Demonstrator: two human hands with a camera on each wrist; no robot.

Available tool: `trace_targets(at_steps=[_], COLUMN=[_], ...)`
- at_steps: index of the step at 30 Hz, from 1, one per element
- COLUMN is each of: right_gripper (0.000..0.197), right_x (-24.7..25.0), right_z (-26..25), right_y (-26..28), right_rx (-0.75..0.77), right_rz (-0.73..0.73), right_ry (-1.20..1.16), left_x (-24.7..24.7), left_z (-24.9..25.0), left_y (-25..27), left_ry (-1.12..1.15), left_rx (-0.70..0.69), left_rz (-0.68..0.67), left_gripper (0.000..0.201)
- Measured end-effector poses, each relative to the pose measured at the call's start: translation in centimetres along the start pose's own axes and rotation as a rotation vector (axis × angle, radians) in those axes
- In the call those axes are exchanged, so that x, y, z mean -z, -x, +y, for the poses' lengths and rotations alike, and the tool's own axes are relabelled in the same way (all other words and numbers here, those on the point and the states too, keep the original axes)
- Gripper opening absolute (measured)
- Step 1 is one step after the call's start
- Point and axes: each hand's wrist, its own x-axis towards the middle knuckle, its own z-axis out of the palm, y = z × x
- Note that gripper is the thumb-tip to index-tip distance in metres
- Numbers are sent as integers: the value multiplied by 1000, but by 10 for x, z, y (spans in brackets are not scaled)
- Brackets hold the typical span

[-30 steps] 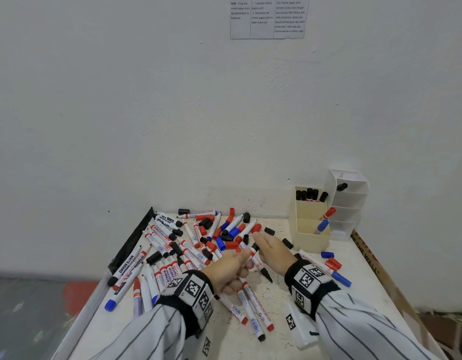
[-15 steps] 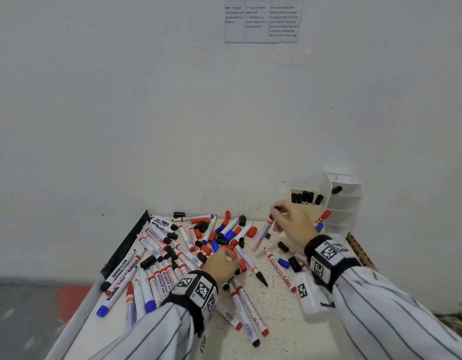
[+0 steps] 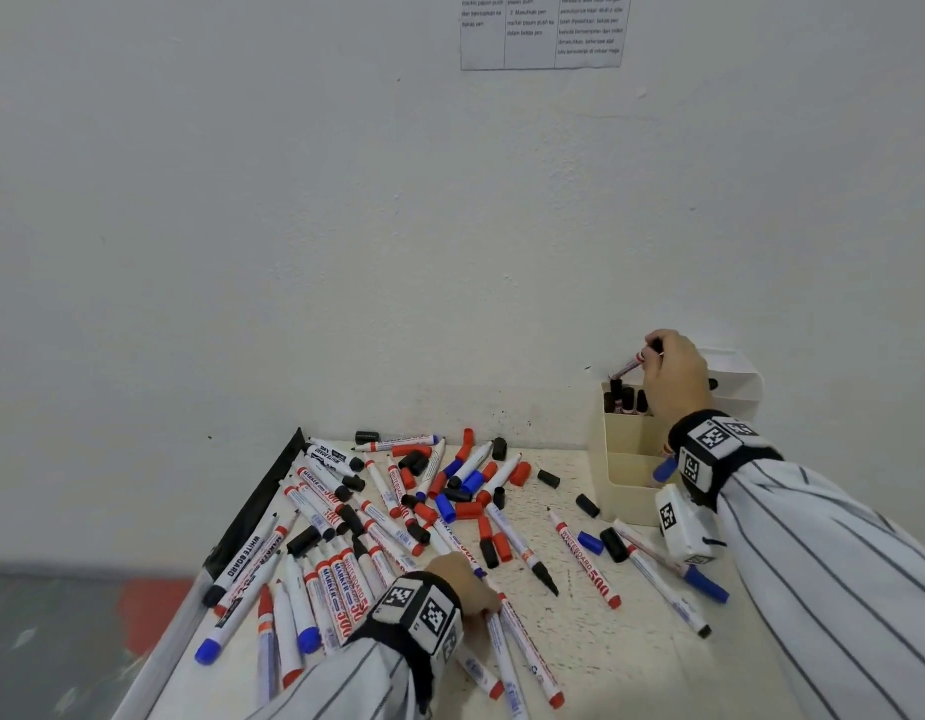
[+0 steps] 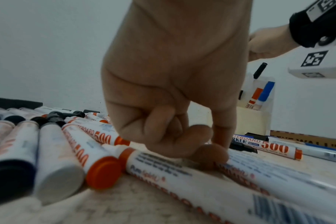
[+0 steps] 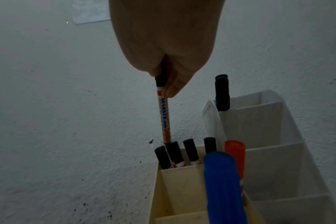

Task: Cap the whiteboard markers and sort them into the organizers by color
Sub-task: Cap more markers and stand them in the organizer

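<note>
Colours on our table

We see white markers [image 3: 585, 566] with red, blue and black caps, a cream organizer [image 3: 626, 491] beside a white one [image 3: 738, 392], our white sleeves [image 3: 834, 589] with black pinstripes, and black wristbands [image 3: 720, 449] bearing black-and-white tags.

Both forearms are covered by a white long-sleeved shirt with thin dark vertical pinstripes, seen on the left sleeve [image 3: 346, 683] and the right sleeve [image 3: 824, 579]. Each wrist carries a broad black band: the left wristband [image 3: 418, 615] and the right wristband [image 3: 709, 449] both bear white square tags printed with black pixel-pattern markers. Below the right wristband hangs a white box-shaped camera housing [image 3: 686, 527], itself marked with black-and-white square markers on its faces. The left hand [image 4: 173, 75] and the right hand [image 3: 676, 374] are bare, without gloves.
</note>
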Motion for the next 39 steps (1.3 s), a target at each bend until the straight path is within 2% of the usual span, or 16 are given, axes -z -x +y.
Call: trace_targets(at_steps=[2,4,9,12,14,17,21,25,28,31,35,37,39], right_gripper=[24,24,29,32,36,38,27,12,20,31,35,32,23], right_x=[-4,-8,-15,-15,-18,-26,-34,-39,-38,-36,-33,-35,-42], right_z=[2,3,3,5,8,16,20,30,34,28,12,2,-11], right_y=[-4,-7,-8,-8,-10,-10,-10,-9,0,5,16,26,39], right_rx=[-10,-9,65,108,95,60,80,-24,-130,-158,-217,-166,-34], right_rz=[-8,24,67,126,103,18,59,-137,-252,-326,-455,-410,-394], right_ry=[18,10,11,39,69,158,203,312,386,501,575,505,394], left_x=[1,3,18,27,30,33,34,35,34,33,30,28,27], left_z=[-1,-2,-3,-4,-6,-10,-13,-16,-18,-20,-23,-25,-27], left_y=[-2,-4,2,5,4,-2,-7,-7,-8,-10,-13,-14,-13], left_ry=[69,210,650,772,844,889,935,968,975,976,912,882,880], left_rx=[19,18,24,13,-3,-37,-72,-96,-106,-115,-121,-132,-134], left_rz=[-33,-39,-23,18,54,148,214,235,242,269,349,389,399], left_gripper=[42,27,26,24,25,29,27,25,24,22,29,33,31])
